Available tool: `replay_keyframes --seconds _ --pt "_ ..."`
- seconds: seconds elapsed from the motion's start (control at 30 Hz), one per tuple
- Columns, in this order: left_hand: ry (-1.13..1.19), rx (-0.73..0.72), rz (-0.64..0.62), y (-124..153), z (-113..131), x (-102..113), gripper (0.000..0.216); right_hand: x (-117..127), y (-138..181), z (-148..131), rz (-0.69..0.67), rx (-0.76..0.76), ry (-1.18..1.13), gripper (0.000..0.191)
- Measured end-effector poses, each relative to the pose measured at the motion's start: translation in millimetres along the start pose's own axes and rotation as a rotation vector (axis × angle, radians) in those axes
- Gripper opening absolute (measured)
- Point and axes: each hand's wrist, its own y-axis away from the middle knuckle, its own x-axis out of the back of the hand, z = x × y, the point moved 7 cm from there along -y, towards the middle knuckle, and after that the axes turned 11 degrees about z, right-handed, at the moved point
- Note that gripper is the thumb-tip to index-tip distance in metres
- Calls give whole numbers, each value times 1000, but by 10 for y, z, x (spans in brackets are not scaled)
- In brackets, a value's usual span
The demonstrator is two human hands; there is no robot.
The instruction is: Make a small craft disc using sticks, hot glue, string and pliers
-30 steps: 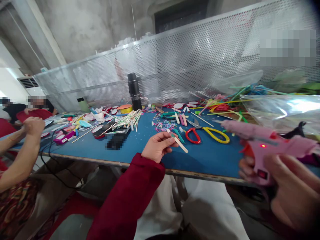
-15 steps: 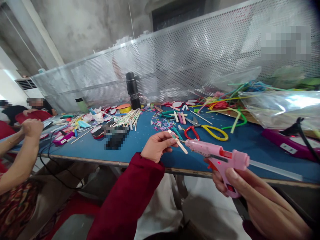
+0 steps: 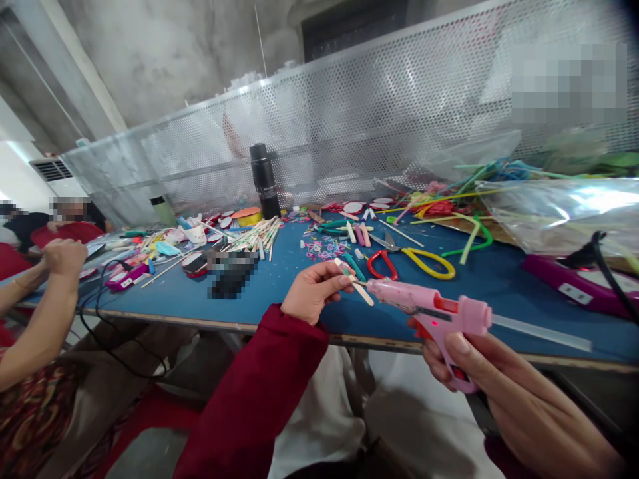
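Head view: the left hand pinches a flat pale stick between thumb and fingers, above the near edge of the blue desk; the stick's free end slants towards the near right. The right hand has its grip wrapped around the handle of a pink glue gun, with a clear glue rod jutting from its back and a red light on its side. A second ago the gun was off to the right, well apart from the stick; it has since swung left, and its nozzle is now at the stick, just beside the left fingertips. Both hands thus meet at one spot, stick and gun lined up for gluing, I judge. Whether nozzle and stick touch, or glue flows, I cannot tell. Just beyond lie red-and-yellow-handled scissors; a purple box sits at the right.
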Motion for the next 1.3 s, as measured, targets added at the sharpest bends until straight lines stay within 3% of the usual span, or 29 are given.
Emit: replay_keyframes --seconds 0.63,1.3 --pt "-23 -39 30 -5 34 7 39 47 -29 -48 54 83 93 59" --pt "-1 -48 37 -16 17 33 40 88 -13 101 43 39 128 63"
